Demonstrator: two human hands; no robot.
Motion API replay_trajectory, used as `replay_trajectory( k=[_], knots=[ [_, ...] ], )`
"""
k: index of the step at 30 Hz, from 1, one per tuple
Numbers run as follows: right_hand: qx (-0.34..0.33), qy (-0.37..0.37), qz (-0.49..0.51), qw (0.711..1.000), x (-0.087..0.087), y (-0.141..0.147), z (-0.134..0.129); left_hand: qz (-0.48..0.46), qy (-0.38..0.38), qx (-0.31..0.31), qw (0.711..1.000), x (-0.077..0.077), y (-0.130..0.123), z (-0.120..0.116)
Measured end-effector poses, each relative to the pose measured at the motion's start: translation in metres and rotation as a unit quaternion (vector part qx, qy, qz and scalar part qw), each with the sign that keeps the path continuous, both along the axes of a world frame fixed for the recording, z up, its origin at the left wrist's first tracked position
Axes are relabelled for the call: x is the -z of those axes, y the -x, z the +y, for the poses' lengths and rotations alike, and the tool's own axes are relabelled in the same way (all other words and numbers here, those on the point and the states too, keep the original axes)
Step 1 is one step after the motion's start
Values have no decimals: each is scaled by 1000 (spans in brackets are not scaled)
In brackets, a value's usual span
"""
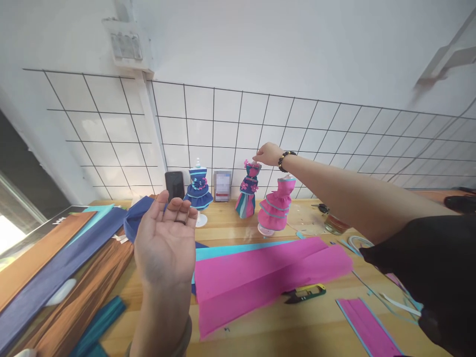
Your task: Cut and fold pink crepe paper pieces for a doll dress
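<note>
- Nearest the camera, the left hand (167, 243) is palm up, fingers slightly curled, holding nothing, at about eight o'clock from the middle dress form.
- Middle dress form (248, 188): back of the table, close to the wall, in a navy bodice with pink flowers and a striped skirt of teal, pink and pale blue.
- Right hand (269, 153): reaches in from three o'clock, a beaded bracelet (286, 161) at its wrist, fingertips pinched together at the form's top; the spot is small, so they seem to grip the neck, though possibly a flower.
- Pink dress form (277, 203): just beside it at four o'clock, upright on a white base, its tiers edged in blue.
- Lit phone (222, 186): near it at nine o'clock, propped upright; beyond, the blue dress form (198, 186), then a black phone (174, 184).
- Bright pink cloth (260, 282): at six o'clock, lying over turquoise cloth (223, 252) on the wooden table (230, 233).
- Yellow-and-black snips (305, 293): five o'clock, against the pink cloth's near edge.
- Orange strip (52, 250), blue strip (74, 263) and brown strip (89, 282): side by side, well apart at eight o'clock.
- Wire grid (226, 119): twelve o'clock, on the white wall.
</note>
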State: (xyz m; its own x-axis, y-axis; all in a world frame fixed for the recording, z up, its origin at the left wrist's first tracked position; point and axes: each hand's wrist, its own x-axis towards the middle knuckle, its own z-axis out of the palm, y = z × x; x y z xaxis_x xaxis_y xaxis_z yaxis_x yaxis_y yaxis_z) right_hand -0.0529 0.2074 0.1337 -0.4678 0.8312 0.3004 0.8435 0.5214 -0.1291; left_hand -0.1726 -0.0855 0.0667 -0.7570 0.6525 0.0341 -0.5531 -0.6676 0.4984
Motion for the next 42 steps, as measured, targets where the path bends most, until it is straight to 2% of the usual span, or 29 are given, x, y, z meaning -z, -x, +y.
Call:
replay_trajectory(
  k=[3, 6, 9, 12, 14, 17, 19, 22, 24, 25, 28, 32, 34, 37, 42],
  knots=[
    [-8, -11, 5, 1000, -9, -5, -9, 2, -2, 5, 1000, 2, -1, 2],
    [-50, -70, 49, 995, -21, -20, -31, -1, -6, 14, 1000, 3, -2, 3],
    [-142, -162, 104, 971, -30, -48, -74, 14, -3, 16, 1000, 3, -3, 4],
    [-200, -198, 110, 953, -25, -89, -130, 26, -4, 17, 1000, 3, -6, 4],
    [-231, -181, 81, 952, -8, -121, -166, 29, -4, 22, 999, 3, -10, 6],
    [-262, -103, 32, 959, 35, -173, -210, 40, 7, 38, 998, 5, -20, 12],
    [-240, -49, 16, 969, 72, -208, -232, 79, 17, 59, 995, 9, -31, 19],
    [-158, 15, 23, 987, 125, -256, -259, 192, 43, 100, 975, 19, -56, 30],
    [-111, 53, 17, 992, 153, -283, -275, 287, 90, 147, 942, 30, -79, 35],
    [-80, 62, 19, 995, 164, -295, -282, 340, 120, 179, 915, 37, -92, 37],
    [12, 76, 49, 996, 189, -323, -297, 488, 172, 262, 815, 61, -127, 40],
    [136, 116, 116, 977, 206, -342, -302, 625, 221, 318, 678, 96, -155, 42],
    [165, 140, 141, 966, 209, -341, -298, 658, 240, 307, 645, 110, -158, 43],
    [160, 171, 160, 959, 208, -331, -286, 710, 261, 282, 590, 121, -154, 46],
    [162, 180, 157, 957, 216, -312, -268, 742, 283, 227, 563, 121, -145, 49]
  ],
)
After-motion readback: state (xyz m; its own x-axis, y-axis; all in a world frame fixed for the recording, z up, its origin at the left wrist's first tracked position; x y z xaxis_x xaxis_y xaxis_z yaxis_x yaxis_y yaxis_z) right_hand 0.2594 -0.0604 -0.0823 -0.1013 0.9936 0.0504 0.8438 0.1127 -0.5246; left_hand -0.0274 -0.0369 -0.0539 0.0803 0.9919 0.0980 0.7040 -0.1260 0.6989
